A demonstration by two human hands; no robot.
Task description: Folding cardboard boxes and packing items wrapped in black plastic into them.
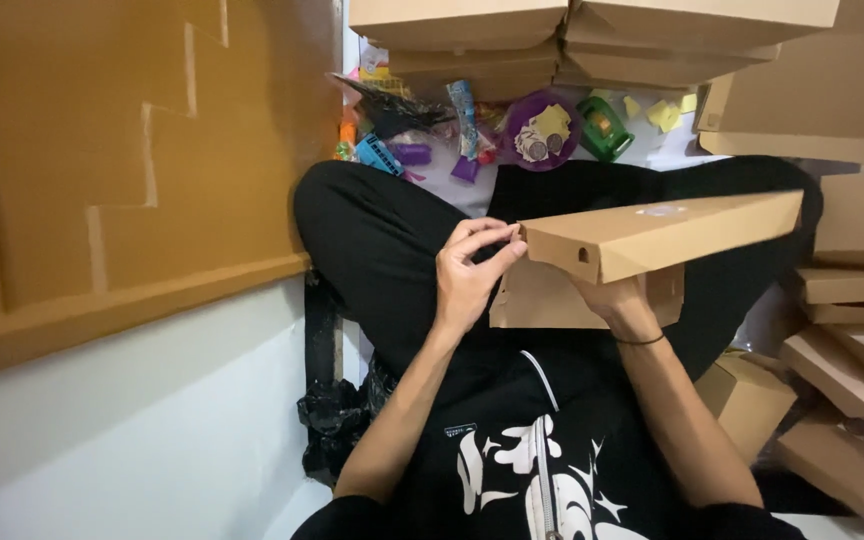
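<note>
A flat brown cardboard box (652,235) is held level above my crossed legs in black trousers. My right hand (617,300) supports it from underneath, fingers mostly hidden by the box. My left hand (472,270) pinches the box's near left corner between thumb and fingertips. A second flat piece of brown cardboard (537,300) hangs just below the box, partly hidden behind my hands.
Stacks of similar brown boxes (572,40) stand ahead and more boxes (852,350) pile up on the right. Small colourful toys and wrapped items (472,130) lie on the floor beyond my knees. A brown and white wall (122,200) runs along the left.
</note>
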